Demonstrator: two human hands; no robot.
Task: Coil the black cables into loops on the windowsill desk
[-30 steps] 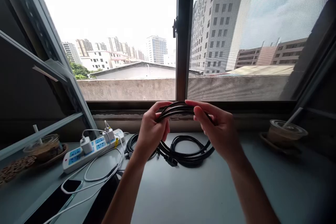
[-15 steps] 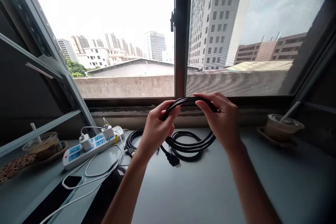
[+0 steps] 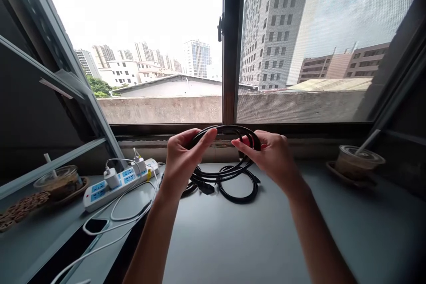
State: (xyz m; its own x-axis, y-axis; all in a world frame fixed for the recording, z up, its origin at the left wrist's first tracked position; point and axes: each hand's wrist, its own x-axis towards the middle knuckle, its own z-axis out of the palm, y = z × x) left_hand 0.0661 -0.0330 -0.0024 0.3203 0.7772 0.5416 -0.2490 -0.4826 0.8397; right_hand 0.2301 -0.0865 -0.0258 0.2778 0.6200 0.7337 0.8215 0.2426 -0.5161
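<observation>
A black cable (image 3: 219, 173), wound into loose loops, is held up above the table between both hands. On its left side my left hand (image 3: 184, 155) is closed around the loops, thumb along the top. My right hand (image 3: 269, 148) pinches the strands at the right side, thumb pointing left. The cable's dark connector (image 3: 205, 187) hangs below the loops near my left wrist. Behind and beneath, a second coiled black cable (image 3: 241, 199) lies on the table. More black coil shows partly behind my left forearm.
To the left, a white power strip (image 3: 120, 182) carries plugged-in chargers with white cords, and a phone (image 3: 71, 248) lies nearer. Lidded drink cups stand at the left (image 3: 61, 182) and right (image 3: 357, 162). A window frame (image 3: 229, 53) rises behind the table (image 3: 239, 239).
Both hands have moved slightly left and down with the cable. My right hand has shifted from the top of the loops to their right side, and the connector has swung left.
</observation>
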